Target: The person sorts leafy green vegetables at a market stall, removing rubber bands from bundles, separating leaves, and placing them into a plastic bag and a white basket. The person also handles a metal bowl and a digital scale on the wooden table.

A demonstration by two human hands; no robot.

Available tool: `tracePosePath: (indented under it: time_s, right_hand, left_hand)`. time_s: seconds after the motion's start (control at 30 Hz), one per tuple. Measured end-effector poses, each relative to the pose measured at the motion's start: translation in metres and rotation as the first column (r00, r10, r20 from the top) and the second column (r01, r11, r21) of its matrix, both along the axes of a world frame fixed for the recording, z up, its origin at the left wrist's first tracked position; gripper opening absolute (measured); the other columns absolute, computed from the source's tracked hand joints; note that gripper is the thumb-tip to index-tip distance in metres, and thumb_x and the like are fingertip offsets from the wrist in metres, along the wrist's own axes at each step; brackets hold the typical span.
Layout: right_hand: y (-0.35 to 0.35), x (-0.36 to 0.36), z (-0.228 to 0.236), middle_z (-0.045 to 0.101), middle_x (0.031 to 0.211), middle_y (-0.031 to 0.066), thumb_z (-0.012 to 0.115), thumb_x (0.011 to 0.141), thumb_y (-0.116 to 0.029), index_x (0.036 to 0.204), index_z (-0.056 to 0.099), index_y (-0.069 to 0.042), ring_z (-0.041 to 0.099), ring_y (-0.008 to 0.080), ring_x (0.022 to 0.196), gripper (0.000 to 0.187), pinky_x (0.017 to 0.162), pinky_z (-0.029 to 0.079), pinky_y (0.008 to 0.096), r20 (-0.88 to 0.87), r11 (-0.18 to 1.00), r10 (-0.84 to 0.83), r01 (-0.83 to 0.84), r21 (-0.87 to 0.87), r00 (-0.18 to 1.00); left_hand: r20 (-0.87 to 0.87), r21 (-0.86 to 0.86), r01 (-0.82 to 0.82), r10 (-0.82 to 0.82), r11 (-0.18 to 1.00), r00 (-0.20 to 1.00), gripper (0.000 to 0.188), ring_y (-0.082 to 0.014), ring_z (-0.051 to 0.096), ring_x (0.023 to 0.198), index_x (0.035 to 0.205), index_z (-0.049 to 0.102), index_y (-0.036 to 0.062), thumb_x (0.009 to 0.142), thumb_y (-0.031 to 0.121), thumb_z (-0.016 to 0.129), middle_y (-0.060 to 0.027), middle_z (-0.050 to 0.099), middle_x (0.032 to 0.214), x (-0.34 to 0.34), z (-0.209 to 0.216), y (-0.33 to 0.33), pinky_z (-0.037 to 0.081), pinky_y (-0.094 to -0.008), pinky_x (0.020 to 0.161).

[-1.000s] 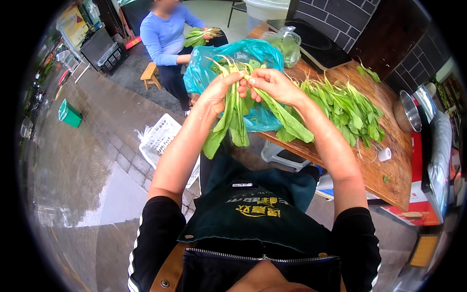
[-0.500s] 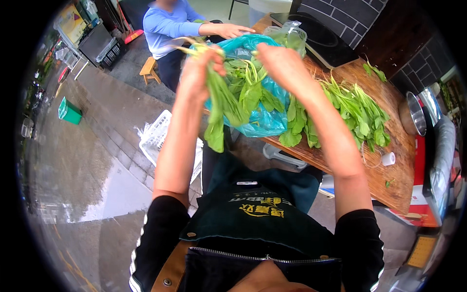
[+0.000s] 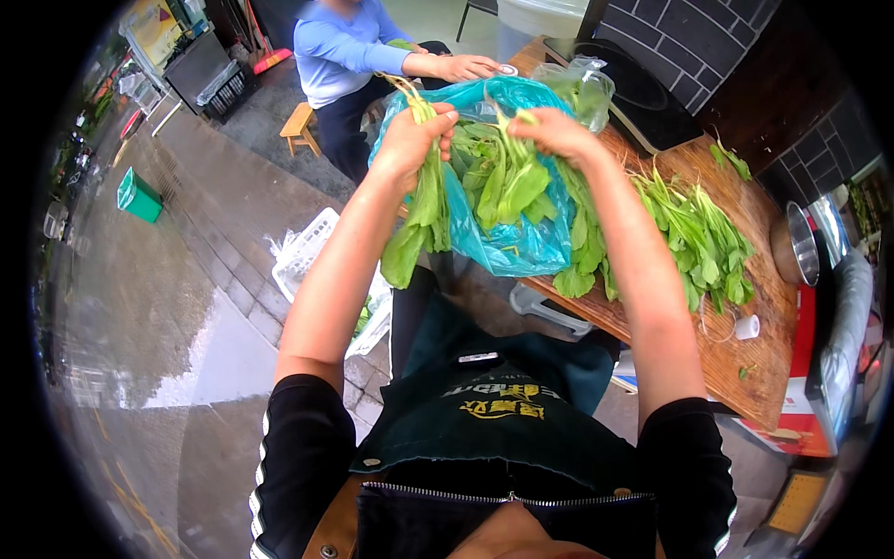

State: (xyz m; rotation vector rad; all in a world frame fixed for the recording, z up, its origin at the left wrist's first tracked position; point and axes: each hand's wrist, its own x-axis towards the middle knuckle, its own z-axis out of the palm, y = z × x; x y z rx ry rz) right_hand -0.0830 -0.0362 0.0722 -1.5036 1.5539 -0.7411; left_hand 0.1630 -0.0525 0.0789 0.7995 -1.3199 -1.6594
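My left hand [image 3: 408,147] is closed round a bunch of leafy greens [image 3: 417,228], its pale roots up and its leaves hanging down. Between the thumb and fingers of my right hand [image 3: 562,135] are the stems of more leafy greens [image 3: 514,186], over the mouth of a blue plastic bag [image 3: 507,253]. Further greens show inside that bag. To the right of my right forearm, a pile of leafy greens [image 3: 697,240] lies on the wooden table [image 3: 745,359].
Across from me sits a person in a blue top [image 3: 345,51], one hand on the table's far edge. A clear bag of greens [image 3: 591,93], a black cooktop [image 3: 633,88], a white tape roll [image 3: 748,327] and a metal bowl [image 3: 794,244] are on the table. A white basket [image 3: 305,250] stands below left.
Both hands have come down slightly and moved a little to the right. The bunch in my left hand hangs straighter. The greens at my right hand have lifted toward its fingers.
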Motion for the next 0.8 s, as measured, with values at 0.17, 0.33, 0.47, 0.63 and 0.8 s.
tracePosePath:
  time_s: [0.17,0.33,0.47,0.63,0.8]
  right_hand:
    - [0.025,-0.008,0.064,0.050,0.071,-0.0065,0.065,0.087,-0.024,0.094,0.060,-0.009,0.043,0.0022,0.058,0.018,0.047,0.032,0.0156,0.604,0.971,0.077,0.078,-0.225,0.793]
    - [0.024,-0.018,0.069,0.049,0.075,-0.0050,0.062,0.088,-0.021,0.092,0.058,-0.006,0.044,0.0026,0.061,0.016,0.046,0.033,0.0153,0.737,0.978,0.120,0.049,-0.204,0.665]
    - [0.030,-0.004,0.063,0.049,0.070,-0.0056,0.066,0.085,-0.023,0.088,0.057,-0.007,0.042,0.0017,0.058,0.019,0.045,0.031,0.0150,0.631,0.990,0.094,-0.007,-0.140,0.770]
    - [0.045,0.035,0.059,0.049,0.067,-0.0063,0.069,0.083,-0.027,0.083,0.054,-0.010,0.041,0.0018,0.052,0.023,0.046,0.030,0.0165,0.293,0.981,0.191,-0.170,-0.095,0.937]
    - [0.051,0.047,0.064,0.049,0.067,-0.0074,0.065,0.086,-0.027,0.081,0.055,-0.009,0.044,0.0017,0.058,0.022,0.050,0.032,0.0176,0.042,0.936,0.317,-0.305,-0.176,0.948]
  left_hand:
    - [-0.075,0.051,0.080,-0.076,0.996,0.994,0.023,-0.0094,0.052,0.061,0.104,0.056,0.0004,0.086,0.013,0.061,-0.0027,0.057,0.077,0.005,0.008,-0.004,0.045,-0.0242,0.052]
    - [-0.108,0.055,0.126,-0.120,0.990,0.987,0.024,-0.0096,0.054,0.066,0.104,0.056,0.0008,0.086,0.016,0.061,-0.0044,0.060,0.084,0.001,0.019,0.000,0.046,-0.0236,0.055]
    - [-0.106,0.073,0.144,-0.136,0.987,0.985,0.027,-0.0097,0.054,0.069,0.104,0.057,0.0007,0.086,0.020,0.063,-0.0055,0.062,0.087,-0.002,0.021,0.004,0.047,-0.0238,0.057]
    - [-0.027,0.087,0.174,-0.172,0.981,0.985,0.035,-0.0070,0.053,0.070,0.102,0.059,0.0033,0.084,0.032,0.067,-0.0020,0.060,0.085,-0.018,0.030,0.017,0.047,-0.0216,0.057]
    - [0.006,0.039,0.281,-0.282,0.959,0.959,0.025,-0.0078,0.052,0.061,0.091,0.060,0.0040,0.084,0.027,0.067,-0.0004,0.057,0.074,-0.011,0.013,0.011,0.045,-0.0225,0.051]
